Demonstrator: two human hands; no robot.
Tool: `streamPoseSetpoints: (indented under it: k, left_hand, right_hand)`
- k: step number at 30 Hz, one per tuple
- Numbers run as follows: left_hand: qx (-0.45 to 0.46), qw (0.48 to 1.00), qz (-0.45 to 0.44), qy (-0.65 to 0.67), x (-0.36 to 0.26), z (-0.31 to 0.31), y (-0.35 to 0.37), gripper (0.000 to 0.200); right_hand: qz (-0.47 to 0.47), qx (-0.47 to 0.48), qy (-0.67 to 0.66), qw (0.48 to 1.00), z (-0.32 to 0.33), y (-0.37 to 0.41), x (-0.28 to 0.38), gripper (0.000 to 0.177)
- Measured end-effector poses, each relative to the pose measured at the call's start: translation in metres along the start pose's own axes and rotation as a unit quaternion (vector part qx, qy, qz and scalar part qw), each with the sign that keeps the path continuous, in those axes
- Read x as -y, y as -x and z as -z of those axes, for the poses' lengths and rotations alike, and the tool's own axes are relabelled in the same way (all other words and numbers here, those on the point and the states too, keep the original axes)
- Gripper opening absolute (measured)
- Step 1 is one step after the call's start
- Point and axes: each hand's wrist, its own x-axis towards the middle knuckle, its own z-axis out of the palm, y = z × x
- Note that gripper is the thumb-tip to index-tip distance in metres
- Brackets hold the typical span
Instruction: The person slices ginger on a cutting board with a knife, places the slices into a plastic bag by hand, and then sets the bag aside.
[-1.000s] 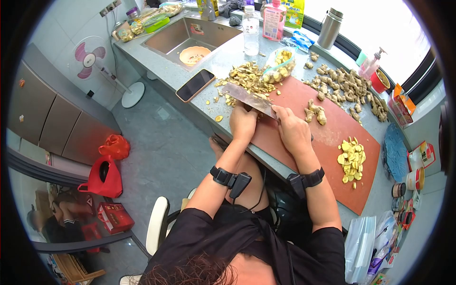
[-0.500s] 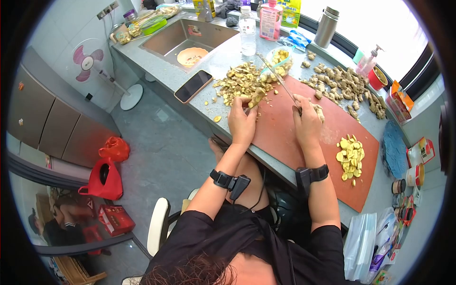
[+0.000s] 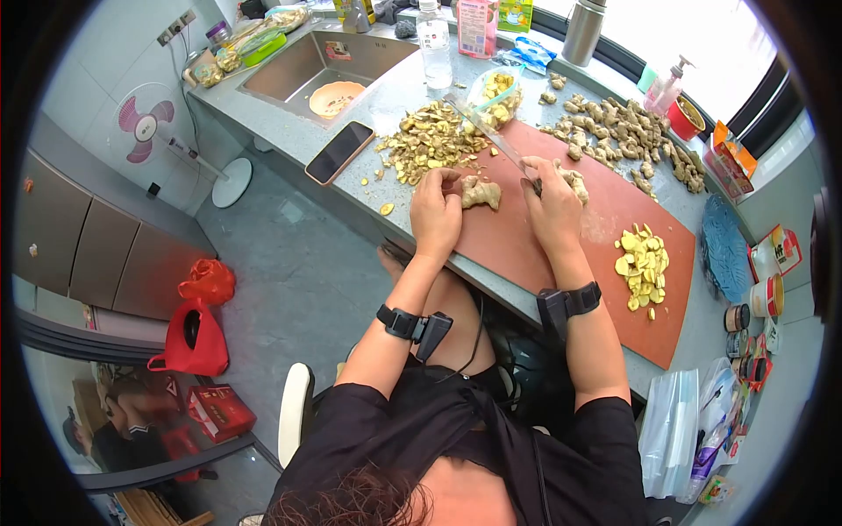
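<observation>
Left hand lowered ginger piece onto board.

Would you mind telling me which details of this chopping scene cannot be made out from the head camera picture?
- Head view: the cleaver handle, hidden inside the right hand.
- Head view: one end of the ginger piece, covered by the left hand.
- Head view: the pink bottle top, cut off by the upper edge.
- Head view: labels on the small jars, too small and distorted.
</observation>
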Motion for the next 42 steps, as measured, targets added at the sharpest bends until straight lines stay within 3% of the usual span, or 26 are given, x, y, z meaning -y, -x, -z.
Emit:
streamPoseSetpoints:
  k: [9,11,20,30,33,35,37,39,42]
  left_hand:
    - [0.063,0.989,-0.084,-0.100,-0.013,0.005,-0.001,0.042]
    - [0.097,0.992,-0.080,-0.015,-0.010,0.006,-0.002,0.050]
    - [0.100,0.988,-0.092,0.072,-0.011,0.011,0.001,0.065]
    - [0.130,0.988,-0.088,-0.005,-0.012,0.009,0.003,0.046]
    - [0.101,0.988,-0.037,0.110,-0.006,0.010,0.003,0.041]
    - [0.067,0.996,-0.016,0.049,-0.002,0.018,0.006,0.041]
    - [0.054,0.997,-0.060,0.003,0.001,0.030,0.005,0.039]
    - [0.111,0.983,-0.103,-0.103,0.001,0.039,0.006,0.035]
    - [0.128,0.974,-0.133,-0.130,0.004,0.039,-0.001,0.025]
  right_hand:
    - [-0.005,0.006,0.014,1.000,-0.002,0.000,-0.002,0.032]
    - [0.001,0.002,0.016,1.000,-0.002,0.000,-0.003,0.033]
    - [-0.004,0.010,0.025,1.000,-0.002,0.000,-0.003,0.034]
    - [-0.001,0.002,0.016,1.000,-0.001,0.001,-0.004,0.034]
    - [-0.009,0.002,0.013,1.000,0.001,-0.001,-0.002,0.035]
    - [-0.013,0.007,0.014,1.000,0.005,-0.002,-0.001,0.035]
    - [-0.021,0.012,0.014,1.000,0.005,-0.002,-0.001,0.035]
    - [-0.011,-0.010,0.003,1.000,0.004,-0.001,-0.002,0.035]
    - [-0.012,-0.007,0.008,1.000,0.006,-0.002,-0.001,0.035]
